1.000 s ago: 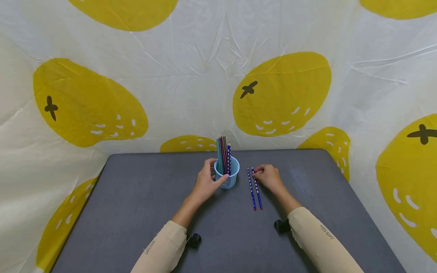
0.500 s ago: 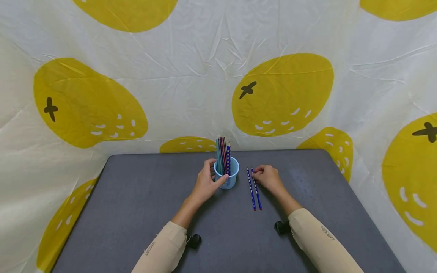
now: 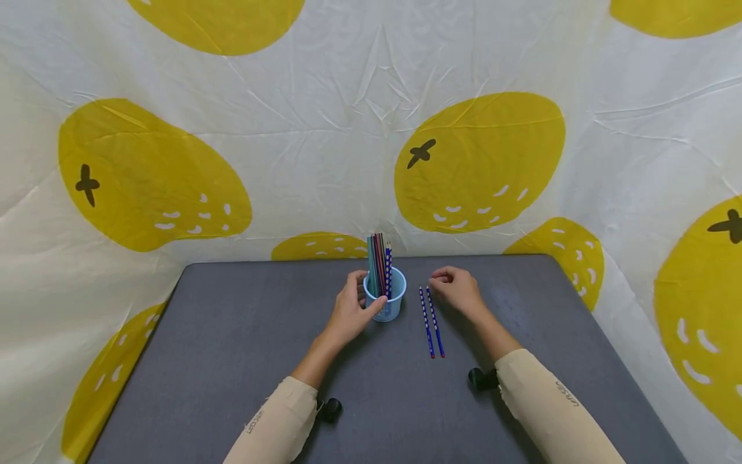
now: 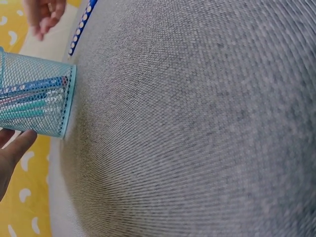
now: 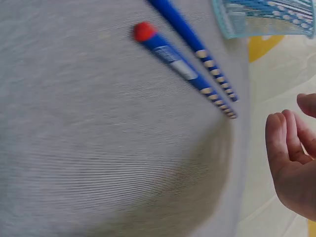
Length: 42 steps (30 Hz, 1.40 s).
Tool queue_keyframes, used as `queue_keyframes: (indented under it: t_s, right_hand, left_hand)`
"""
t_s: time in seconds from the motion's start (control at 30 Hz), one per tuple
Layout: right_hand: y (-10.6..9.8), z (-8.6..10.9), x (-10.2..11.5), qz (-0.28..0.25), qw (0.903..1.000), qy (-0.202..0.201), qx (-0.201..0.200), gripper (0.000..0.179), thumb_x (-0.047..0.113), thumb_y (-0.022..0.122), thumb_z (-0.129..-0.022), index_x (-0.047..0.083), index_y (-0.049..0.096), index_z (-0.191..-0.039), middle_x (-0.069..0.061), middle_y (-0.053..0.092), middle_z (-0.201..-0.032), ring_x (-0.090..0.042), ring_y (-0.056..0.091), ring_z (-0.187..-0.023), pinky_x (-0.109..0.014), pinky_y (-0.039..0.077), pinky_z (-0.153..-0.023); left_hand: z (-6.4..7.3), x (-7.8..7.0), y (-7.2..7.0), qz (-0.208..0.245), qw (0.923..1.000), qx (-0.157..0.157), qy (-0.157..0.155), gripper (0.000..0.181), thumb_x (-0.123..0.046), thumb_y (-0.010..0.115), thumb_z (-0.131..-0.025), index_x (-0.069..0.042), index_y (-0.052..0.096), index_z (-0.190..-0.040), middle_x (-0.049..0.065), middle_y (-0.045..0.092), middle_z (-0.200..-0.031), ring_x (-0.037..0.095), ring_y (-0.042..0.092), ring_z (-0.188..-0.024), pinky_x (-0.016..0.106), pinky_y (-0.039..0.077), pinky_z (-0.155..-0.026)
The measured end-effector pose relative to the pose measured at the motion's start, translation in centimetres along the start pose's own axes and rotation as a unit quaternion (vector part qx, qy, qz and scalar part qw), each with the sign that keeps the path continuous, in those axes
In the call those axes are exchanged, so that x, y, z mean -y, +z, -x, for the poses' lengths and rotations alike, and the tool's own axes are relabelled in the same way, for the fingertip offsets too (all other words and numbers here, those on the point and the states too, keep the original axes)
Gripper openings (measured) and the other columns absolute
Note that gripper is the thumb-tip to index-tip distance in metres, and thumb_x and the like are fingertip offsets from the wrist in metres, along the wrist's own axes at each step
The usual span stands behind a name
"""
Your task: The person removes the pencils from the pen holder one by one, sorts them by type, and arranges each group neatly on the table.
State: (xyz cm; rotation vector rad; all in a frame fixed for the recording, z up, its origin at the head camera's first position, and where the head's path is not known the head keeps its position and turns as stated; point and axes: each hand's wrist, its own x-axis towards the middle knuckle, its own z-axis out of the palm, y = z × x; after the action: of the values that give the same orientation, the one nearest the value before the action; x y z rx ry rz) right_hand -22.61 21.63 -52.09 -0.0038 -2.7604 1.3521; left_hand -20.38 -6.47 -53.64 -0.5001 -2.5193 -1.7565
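Observation:
A light-blue mesh pencil cup [image 3: 395, 307] stands upright near the back of the table, with several pencils [image 3: 378, 264] in it. My left hand [image 3: 349, 312] holds the cup from its left side, thumb across the front and fingers behind. To the right of the cup, two blue pencils with pale dots lie almost side by side: a left pencil [image 3: 426, 322] and a right pencil [image 3: 435, 322]. Both have red ends toward me. Just beyond their far tips is my right hand [image 3: 460, 291], raised off them. In the right wrist view its fingers [image 5: 277, 140] are loosely bent around nothing.
The grey table [image 3: 232, 361] ends a little behind the cup. A white cloth [image 3: 324, 161] printed with yellow fruit hangs along its back and sides. Black wrist cameras [image 3: 330, 410] sit under both sleeves.
My right hand has let go of the right-hand pencil and risen slightly away from it. That pencil has shifted a touch to the left. My left hand stays on the cup.

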Motion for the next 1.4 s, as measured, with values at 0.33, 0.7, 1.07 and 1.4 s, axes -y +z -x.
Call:
queue_keyframes:
  t_s: [0.33, 0.7, 1.07, 1.4]
  right_hand:
    - [-0.2, -1.9, 3.4, -0.056, 0.9964, -0.049, 0.039, 0.036, 0.023, 0.070, -0.100, -0.001, 0.069, -0.127, -0.019, 0.073, -0.119, -0.031, 0.069, -0.109, -0.033, 0.059, -0.091]
    - [1.7, -3.7, 5.7, -0.122, 0.9862, -0.073, 0.084, 0.039, 0.013, 0.067, -0.102, -0.005, 0.061, -0.135, -0.023, 0.069, -0.130, -0.037, 0.067, -0.120, -0.048, 0.055, -0.104]
    - [3.2, -4.2, 7.2, -0.112, 0.9871, -0.073, 0.087, 0.034, 0.011, 0.066, -0.102, -0.003, 0.065, -0.132, -0.023, 0.071, -0.123, -0.034, 0.069, -0.114, -0.044, 0.058, -0.100]
    - [3.7, -4.4, 7.8, -0.112, 0.9883, -0.062, 0.083, 0.033, 0.009, 0.067, -0.100, -0.004, 0.065, -0.131, -0.024, 0.071, -0.119, -0.034, 0.069, -0.110, -0.043, 0.058, -0.099]
  left_hand:
    - [-0.1, -0.1, 0.1, -0.009, 0.9999, -0.006, 0.008, 0.070, -0.032, 0.077, -0.094, -0.007, 0.037, -0.146, 0.022, 0.056, -0.140, 0.038, 0.061, -0.127, 0.055, 0.057, -0.100]
    - [-0.3, -0.2, 0.2, -0.006, 1.0000, -0.003, 0.007, 0.068, -0.033, 0.076, -0.094, -0.010, 0.038, -0.145, 0.020, 0.057, -0.139, 0.035, 0.062, -0.124, 0.055, 0.057, -0.100]
    - [-0.2, -0.1, 0.0, 0.000, 1.0000, -0.002, 0.006, 0.070, -0.033, 0.076, -0.095, -0.008, 0.037, -0.147, 0.021, 0.056, -0.141, 0.038, 0.060, -0.127, 0.057, 0.056, -0.100]
    - [-0.3, -0.3, 0.0, 0.004, 1.0000, 0.000, 0.009, 0.068, -0.033, 0.074, -0.096, -0.008, 0.037, -0.146, 0.021, 0.056, -0.140, 0.038, 0.061, -0.126, 0.057, 0.056, -0.100]
